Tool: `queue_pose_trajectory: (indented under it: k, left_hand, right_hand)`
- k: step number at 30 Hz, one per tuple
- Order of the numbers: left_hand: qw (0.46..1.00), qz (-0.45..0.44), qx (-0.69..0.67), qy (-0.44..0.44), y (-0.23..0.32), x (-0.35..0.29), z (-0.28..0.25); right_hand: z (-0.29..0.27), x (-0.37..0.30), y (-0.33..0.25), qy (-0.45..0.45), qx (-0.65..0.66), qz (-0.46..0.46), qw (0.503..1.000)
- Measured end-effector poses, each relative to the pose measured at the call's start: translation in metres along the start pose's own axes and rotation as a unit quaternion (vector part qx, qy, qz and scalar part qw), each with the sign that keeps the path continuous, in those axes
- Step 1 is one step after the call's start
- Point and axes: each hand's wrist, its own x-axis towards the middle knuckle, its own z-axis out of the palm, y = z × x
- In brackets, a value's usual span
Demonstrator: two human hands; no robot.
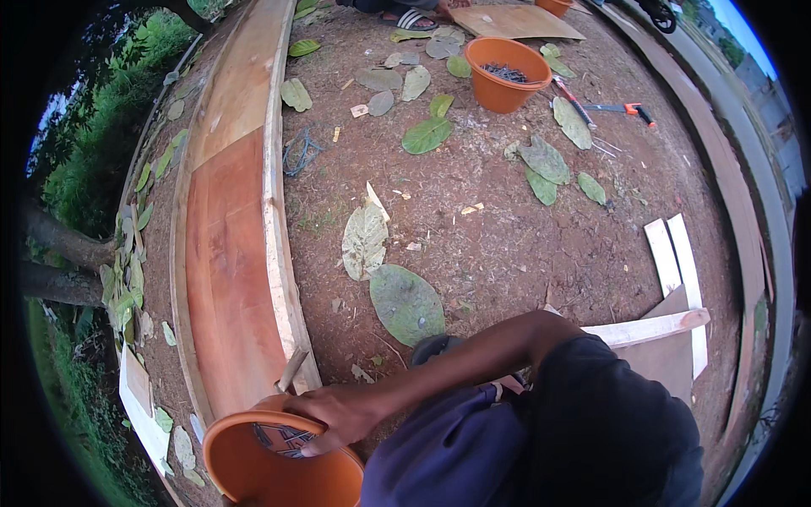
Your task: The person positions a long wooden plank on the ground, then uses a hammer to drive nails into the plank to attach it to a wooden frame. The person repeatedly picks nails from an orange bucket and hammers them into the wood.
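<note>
My right hand (338,416) reaches across to the lower left and grips the rim of an orange plastic pot (283,483). The pot is tilted, its mouth facing me. Inside it, close to my thumb, lies a small heap of grey nails (287,438). A short wooden stick or handle (292,370) pokes up just beyond my hand, beside the edge of a long wooden trough-like form (228,253); its other end is hidden. My left hand does not show; a dark sliver at the pot's bottom edge is too small to make out.
Another orange pot (507,78) full of nails stands farther off, near a hammer (574,103) and a handsaw (621,108). Pale boards (646,328) lie at right. Large leaves (407,304) dot the soil. A person's sandalled foot (410,19) is at the top.
</note>
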Motion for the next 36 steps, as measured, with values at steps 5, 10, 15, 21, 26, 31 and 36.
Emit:
queue_pose_trajectory:
  k: [5,10,15,21,26,31,36]
  left_hand:
    - [0.983,0.102,0.121,-0.098,0.228,-0.031,0.22]
    - [0.917,0.093,0.197,-0.334,0.312,-0.042,0.368]
    - [0.891,0.149,0.274,-0.33,0.309,-0.001,0.393]
    - [0.926,0.105,0.262,-0.25,0.259,0.039,0.35]
    - [0.947,0.05,0.253,-0.189,0.203,0.04,0.296]
    - [0.959,0.053,0.24,-0.137,0.183,0.021,0.254]
    - [0.979,0.082,0.177,-0.06,0.168,-0.013,0.208]
  right_hand:
    - [-0.083,-0.104,-0.003,0.298,-0.071,0.155,0.939]
    - [-0.18,-0.234,-0.017,0.43,-0.235,0.212,0.845]
    - [-0.285,-0.348,-0.022,0.371,-0.294,0.314,0.823]
    - [-0.372,-0.394,0.008,0.304,-0.183,0.386,0.851]
    - [-0.451,-0.359,0.043,0.587,-0.471,0.276,0.598]
    - [-0.518,-0.32,0.054,0.455,-0.652,0.348,0.496]
    - [-0.539,-0.297,0.068,0.433,-0.659,0.385,0.479]
